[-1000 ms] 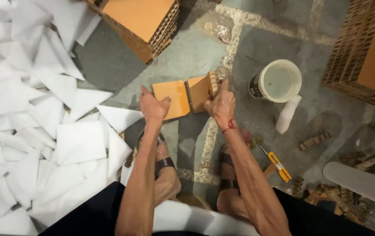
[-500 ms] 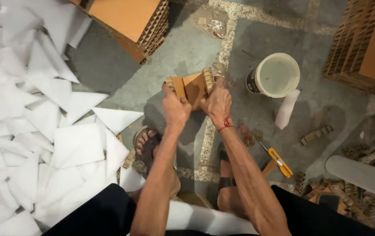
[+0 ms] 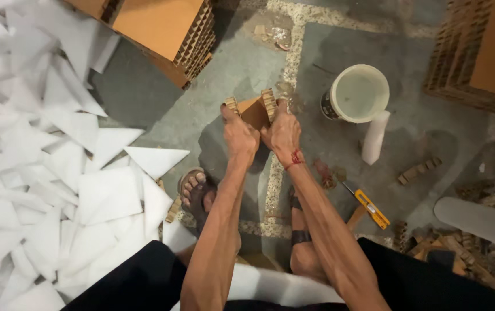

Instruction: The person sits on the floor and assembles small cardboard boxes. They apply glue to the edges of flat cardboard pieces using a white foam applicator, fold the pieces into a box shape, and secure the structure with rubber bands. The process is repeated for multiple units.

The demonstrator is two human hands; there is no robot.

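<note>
A small orange-brown honeycomb cardboard piece (image 3: 255, 109), folded into a V, is held out in front of me over the floor. My left hand (image 3: 239, 135) grips its left flap and my right hand (image 3: 282, 133) grips its right flap, the two hands pressed close together. A red thread is tied round my right wrist. My sandalled feet show below my arms.
A heap of white triangular sheets (image 3: 46, 173) covers the floor at left. Stacks of honeycomb cardboard stand at top centre (image 3: 167, 34) and top right (image 3: 484, 52). A white bucket (image 3: 356, 93), a white roll (image 3: 373, 137), a yellow utility knife (image 3: 368, 208) and cardboard scraps (image 3: 420, 170) lie right.
The cardboard piece was flat and open between my hands; my hands have come together and folded it into a V, raised slightly forward.
</note>
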